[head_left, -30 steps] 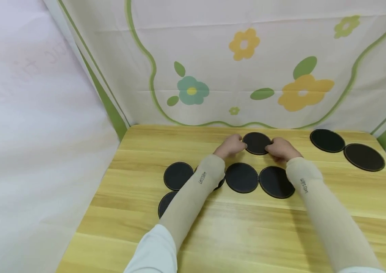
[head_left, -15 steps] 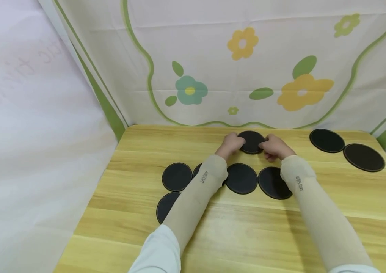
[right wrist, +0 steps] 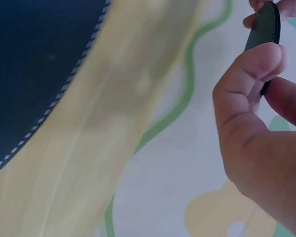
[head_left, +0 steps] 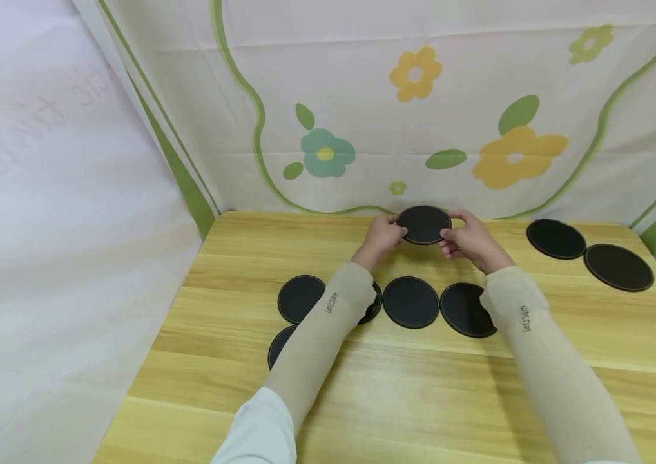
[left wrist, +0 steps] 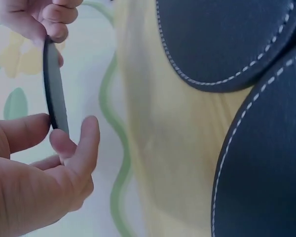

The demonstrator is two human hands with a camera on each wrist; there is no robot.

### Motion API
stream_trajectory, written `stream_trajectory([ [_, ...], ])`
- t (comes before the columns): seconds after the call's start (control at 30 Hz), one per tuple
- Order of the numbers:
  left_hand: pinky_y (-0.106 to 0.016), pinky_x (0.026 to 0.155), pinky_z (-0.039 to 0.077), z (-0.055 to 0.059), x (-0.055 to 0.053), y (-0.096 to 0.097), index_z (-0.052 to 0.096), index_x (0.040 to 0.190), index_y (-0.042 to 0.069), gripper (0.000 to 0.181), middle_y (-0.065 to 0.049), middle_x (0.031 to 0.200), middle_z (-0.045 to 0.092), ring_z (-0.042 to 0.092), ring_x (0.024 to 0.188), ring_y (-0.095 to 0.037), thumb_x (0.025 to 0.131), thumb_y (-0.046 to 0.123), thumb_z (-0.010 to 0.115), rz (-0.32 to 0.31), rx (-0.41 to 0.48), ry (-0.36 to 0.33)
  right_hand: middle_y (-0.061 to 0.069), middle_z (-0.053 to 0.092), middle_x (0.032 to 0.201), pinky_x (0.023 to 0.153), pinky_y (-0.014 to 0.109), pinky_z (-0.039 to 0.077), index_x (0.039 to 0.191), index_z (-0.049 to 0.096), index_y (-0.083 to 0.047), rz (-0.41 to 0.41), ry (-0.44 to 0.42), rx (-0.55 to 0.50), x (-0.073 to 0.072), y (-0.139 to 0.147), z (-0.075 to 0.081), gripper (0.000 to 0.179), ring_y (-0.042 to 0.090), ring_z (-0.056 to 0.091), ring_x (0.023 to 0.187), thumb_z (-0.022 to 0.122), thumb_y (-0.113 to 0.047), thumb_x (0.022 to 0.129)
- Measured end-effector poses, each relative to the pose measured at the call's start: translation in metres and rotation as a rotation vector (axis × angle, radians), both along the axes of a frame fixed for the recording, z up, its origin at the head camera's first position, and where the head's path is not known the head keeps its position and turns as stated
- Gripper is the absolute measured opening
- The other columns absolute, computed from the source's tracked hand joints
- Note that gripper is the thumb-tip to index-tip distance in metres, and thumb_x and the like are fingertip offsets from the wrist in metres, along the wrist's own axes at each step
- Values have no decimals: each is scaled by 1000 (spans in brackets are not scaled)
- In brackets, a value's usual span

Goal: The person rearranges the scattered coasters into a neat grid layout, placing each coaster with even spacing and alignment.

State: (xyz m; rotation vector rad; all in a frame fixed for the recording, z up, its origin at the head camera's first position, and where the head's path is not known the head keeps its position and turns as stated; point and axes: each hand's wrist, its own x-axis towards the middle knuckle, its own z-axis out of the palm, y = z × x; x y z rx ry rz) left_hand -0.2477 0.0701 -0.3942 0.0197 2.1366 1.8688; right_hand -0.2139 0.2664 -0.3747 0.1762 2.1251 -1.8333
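Note:
Between my two hands is a round black coaster with a stitched rim, raised off the back of the table. My left hand pinches its left edge between thumb and fingers. On the opposite edge, my right hand pinches it the same way. The left wrist view shows this coaster edge-on, its underside paler than its black top. Below my hands lie more black coasters in a row, among them a middle one and a right one partly covered by my right sleeve.
At the left, a coaster and another below it are partly behind my left sleeve. Two more coasters, one touching the other, lie at the right. A flowered cloth hangs behind the wooden table.
The coaster first slid slightly left along the table. Both hands have since lifted it up and away from me, toward the back edge. The other coasters have stayed where they were.

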Motion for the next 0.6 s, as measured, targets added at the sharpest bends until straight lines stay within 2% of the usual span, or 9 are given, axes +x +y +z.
stream_trajectory([
  [0.1, -52, 92, 53, 5, 2, -8, 56, 139, -5, 39, -17, 116, 64, 64, 91, -26, 100, -2, 58, -28, 109, -27, 6, 66, 76, 61, 30, 55, 163, 3, -9, 7, 3, -99, 5, 2, 10, 74, 13, 61, 59, 49, -5, 106],
  [0.17, -56, 91, 52, 9, 3, -14, 55, 142, -1, 42, -14, 102, 64, 61, 78, -24, 100, -1, 58, -53, 164, -45, 7, 68, 77, 61, 30, 55, 164, 2, -13, 22, 15, -172, 8, 1, 17, 76, 15, 61, 59, 50, -6, 106],
  [0.23, -59, 90, 51, 14, 5, -20, 52, 147, 5, 47, -12, 91, 63, 58, 67, -22, 101, 1, 58, -81, 195, -52, 9, 69, 78, 61, 31, 55, 164, 0, -17, 45, 29, -233, 11, -2, 22, 79, 16, 61, 59, 51, -6, 105],
  [0.3, -60, 90, 51, 19, 8, -26, 48, 152, 11, 52, -16, 85, 65, 57, 60, -20, 102, 3, 58, -112, 210, -53, 11, 70, 80, 61, 32, 55, 164, -2, -20, 72, 40, -279, 15, -5, 27, 82, 17, 62, 59, 53, -6, 105],
  [0.37, -58, 85, 54, 25, 12, -33, 43, 156, 17, 56, -19, 82, 66, 58, 55, -19, 103, 5, 58, -145, 211, -52, 11, 70, 81, 61, 32, 55, 164, -4, -21, 95, 46, -311, 18, -8, 30, 84, 17, 63, 60, 54, -6, 105],
  [0.47, -47, 74, 59, 34, 19, -43, 36, 159, 23, 62, -21, 79, 68, 59, 52, -18, 103, 8, 58, -203, 219, -49, 11, 71, 80, 60, 31, 55, 164, -6, -23, 113, 57, -352, 24, -13, 34, 87, 18, 63, 60, 55, -6, 104],
  [0.53, -40, 68, 60, 40, 23, -49, 33, 160, 26, 64, -17, 75, 68, 60, 51, -17, 103, 8, 58, -238, 235, -42, 11, 71, 79, 59, 31, 55, 164, -6, -23, 128, 69, -390, 29, -17, 37, 88, 18, 64, 60, 56, -5, 104],
  [0.6, -39, 67, 60, 45, 28, -55, 32, 160, 27, 66, -15, 72, 67, 60, 51, -17, 103, 6, 58, -266, 250, -27, 11, 71, 78, 59, 30, 55, 164, -7, -24, 150, 89, -430, 34, -21, 38, 89, 18, 64, 60, 56, -4, 104],
])
